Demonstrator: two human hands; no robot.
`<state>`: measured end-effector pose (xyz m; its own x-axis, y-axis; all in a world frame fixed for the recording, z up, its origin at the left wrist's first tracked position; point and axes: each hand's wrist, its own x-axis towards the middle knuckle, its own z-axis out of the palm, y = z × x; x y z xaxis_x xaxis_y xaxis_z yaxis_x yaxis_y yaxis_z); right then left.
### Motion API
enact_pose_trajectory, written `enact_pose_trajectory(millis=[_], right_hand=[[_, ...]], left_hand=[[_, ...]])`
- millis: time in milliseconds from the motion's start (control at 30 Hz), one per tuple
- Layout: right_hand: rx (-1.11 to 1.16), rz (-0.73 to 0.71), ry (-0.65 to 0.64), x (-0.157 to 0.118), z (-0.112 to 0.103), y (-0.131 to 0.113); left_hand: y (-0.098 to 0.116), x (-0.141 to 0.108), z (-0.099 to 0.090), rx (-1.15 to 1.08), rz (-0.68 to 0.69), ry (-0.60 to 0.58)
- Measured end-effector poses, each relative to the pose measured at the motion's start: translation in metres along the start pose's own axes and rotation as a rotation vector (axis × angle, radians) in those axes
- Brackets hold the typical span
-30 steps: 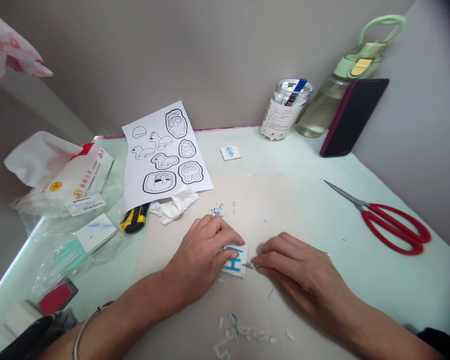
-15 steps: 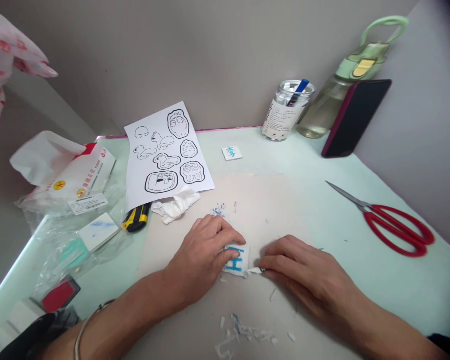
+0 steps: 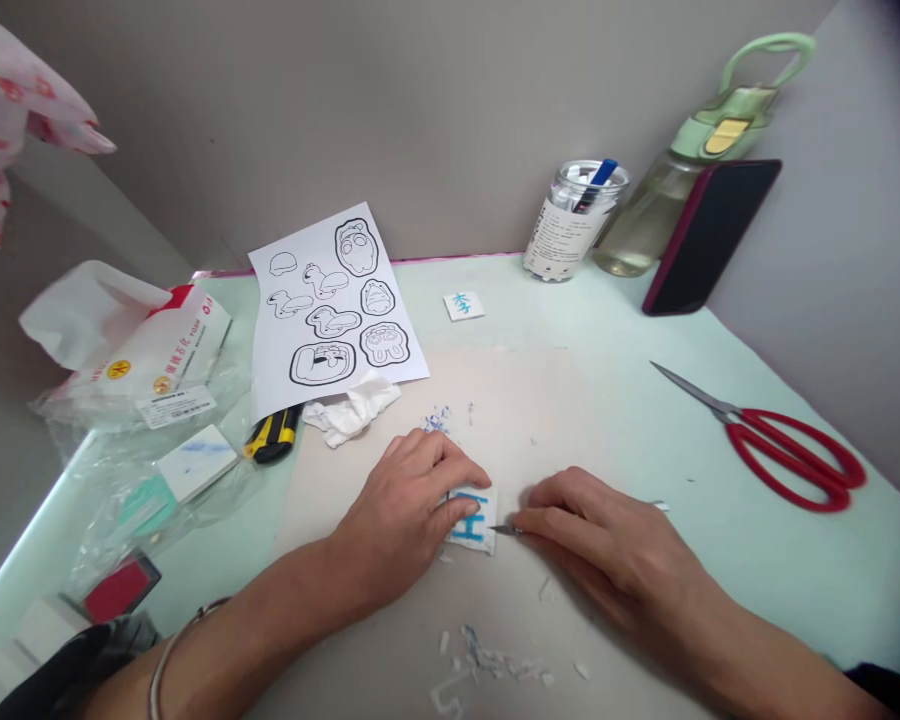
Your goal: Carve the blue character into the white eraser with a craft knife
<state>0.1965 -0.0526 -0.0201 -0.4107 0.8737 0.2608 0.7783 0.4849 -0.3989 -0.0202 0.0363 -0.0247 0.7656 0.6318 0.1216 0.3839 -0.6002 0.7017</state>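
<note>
Head cam: left hand (image 3: 403, 500) pins squarish white block (image 3: 474, 530), right hand (image 3: 600, 535) at block's 3 o'clock pinching pointy metal blade (image 3: 503, 529).

Knife blade (image 3: 504, 529) shifted from lower right corner of white block (image 3: 484, 512) up to right edge; looks darker.

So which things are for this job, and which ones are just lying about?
In the job:
- left hand, on the white block
- right hand, holding the small blade
- pale shavings

Seemingly just about:
- red scissors
- printed sheet
- tissue pack
- bottle
- phone
</note>
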Motion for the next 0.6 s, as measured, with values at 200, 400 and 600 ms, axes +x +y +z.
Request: enact_pose_trajectory(millis=[200, 400, 600], right_hand=[[0.112, 0.015, -0.072, 0.0016, -0.0059, -0.0013], [0.113, 0.063, -0.047, 0.0019, -0.0026, -0.0017], [0.122, 0.007, -0.159, 0.0004, -0.0065, -0.0015]], left_hand=[[-0.0014, -0.0013, 0.0012, -0.007, 0.004, 0.016], [-0.0015, -0.0007, 0.0013, -0.011, 0.005, 0.024], [-0.0014, -0.0013, 0.0018, -0.008, 0.007, 0.027]])
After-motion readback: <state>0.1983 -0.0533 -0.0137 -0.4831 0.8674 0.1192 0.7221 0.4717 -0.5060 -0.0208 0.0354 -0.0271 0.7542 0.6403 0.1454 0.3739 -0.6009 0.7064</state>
